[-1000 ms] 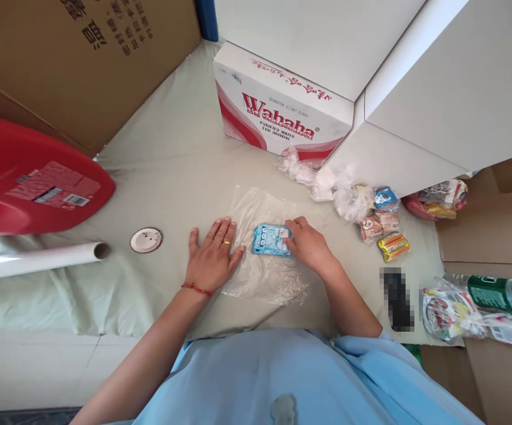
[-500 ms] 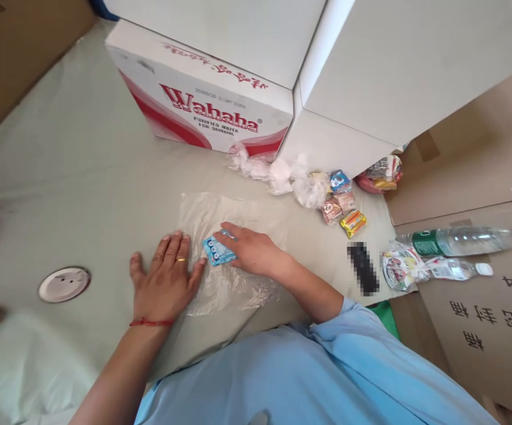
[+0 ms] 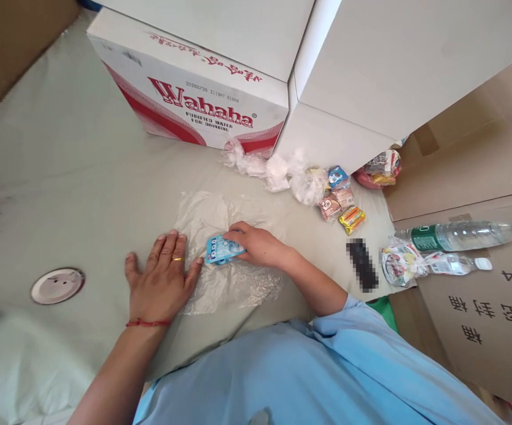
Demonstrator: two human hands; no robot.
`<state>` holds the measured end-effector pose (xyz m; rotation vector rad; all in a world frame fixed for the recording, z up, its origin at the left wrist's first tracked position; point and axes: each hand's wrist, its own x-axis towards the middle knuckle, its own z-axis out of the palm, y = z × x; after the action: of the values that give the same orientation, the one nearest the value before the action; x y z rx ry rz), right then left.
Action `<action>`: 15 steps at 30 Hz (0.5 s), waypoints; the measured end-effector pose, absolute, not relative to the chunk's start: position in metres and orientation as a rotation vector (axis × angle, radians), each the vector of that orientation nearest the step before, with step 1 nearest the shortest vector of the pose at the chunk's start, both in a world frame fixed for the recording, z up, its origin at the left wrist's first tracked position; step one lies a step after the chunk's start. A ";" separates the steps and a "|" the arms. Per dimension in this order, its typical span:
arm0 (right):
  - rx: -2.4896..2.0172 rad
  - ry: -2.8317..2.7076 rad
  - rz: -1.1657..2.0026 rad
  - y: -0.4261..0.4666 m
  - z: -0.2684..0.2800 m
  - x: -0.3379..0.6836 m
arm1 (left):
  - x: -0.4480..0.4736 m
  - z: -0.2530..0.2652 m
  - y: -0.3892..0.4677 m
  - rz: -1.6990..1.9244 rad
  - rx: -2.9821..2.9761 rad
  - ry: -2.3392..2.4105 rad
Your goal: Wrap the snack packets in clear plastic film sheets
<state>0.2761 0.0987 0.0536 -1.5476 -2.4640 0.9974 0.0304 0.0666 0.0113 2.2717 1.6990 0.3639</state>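
A small blue snack packet point(image 3: 217, 250) with white-and-dark lettering is gripped at its right end by my right hand point(image 3: 258, 246), whose fingers curl over it. Beneath the packet a clear plastic bag point(image 3: 233, 289) lies flattened on the pale green cloth point(image 3: 105, 183). My left hand point(image 3: 161, 274) rests palm down with fingers spread, its thumb near the bag's left edge. It wears a ring and a red cord bracelet. Whether a second blue packet lies under the first I cannot tell.
Behind stands a Wahaha water carton point(image 3: 194, 106). Crumpled clear bags point(image 3: 278, 171), a yellow-wrapped snack point(image 3: 352, 219) and other small packets lie along its foot. Two plastic bottles point(image 3: 463, 236) are at right, a dark blurred object point(image 3: 362, 265) nearby. A round white disc point(image 3: 58, 286) lies left.
My right hand has moved slightly right and its fingers have closed on the blue packet, which now looks tilted up. My left hand has stayed flat. The view has shifted a little.
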 end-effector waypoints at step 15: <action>-1.768 -2.327 0.344 0.210 0.058 0.329 | 0.033 0.012 0.067 0.324 2.259 1.730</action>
<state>0.3289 0.2096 0.0584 -1.7683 -2.3269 0.3443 0.0328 0.0666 0.0119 2.2589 1.7297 0.3240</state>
